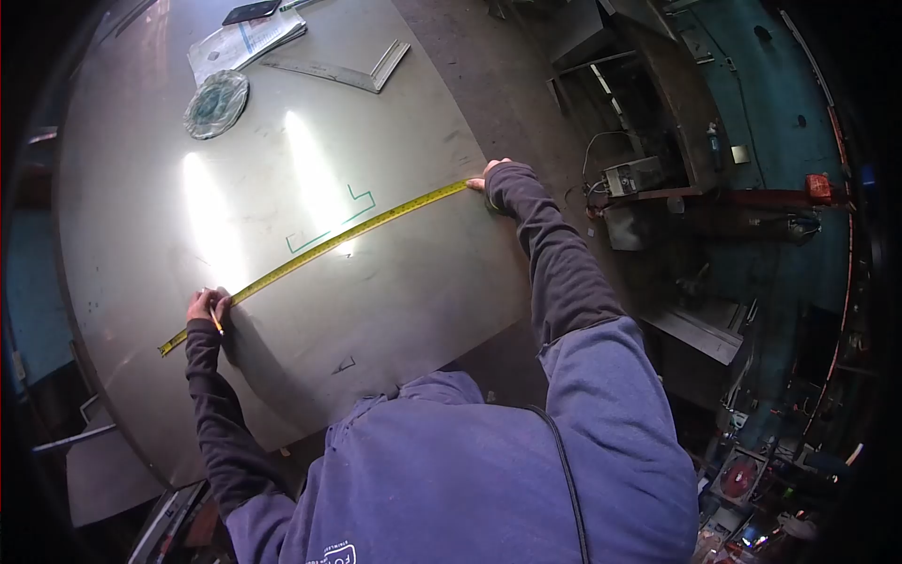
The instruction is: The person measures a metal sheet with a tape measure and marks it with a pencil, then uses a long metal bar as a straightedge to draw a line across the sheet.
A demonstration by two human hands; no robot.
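Observation:
A yellow tape measure (349, 232) is stretched slantwise over a large grey metal sheet (404, 310). My left hand (208, 305) is closed at the tape's left part, with a thin pencil (217, 322) between its fingers. Beyond that hand, the tape's free end (167, 349) sticks out to the left. At the sheet's right edge, my right hand (485, 179) grips the other end of the tape; its fingers are partly hidden by the sleeve. Green drawn lines (331, 228) run on the sheet just above the tape.
Farther up the sheet lie a metal square (348, 75), a round plastic-wrapped item (217, 104), papers (246, 45) and a dark phone (251, 11). Metal equipment (648, 141) stands on the floor to the right. Cluttered tools and parts (752, 489) fill the lower right.

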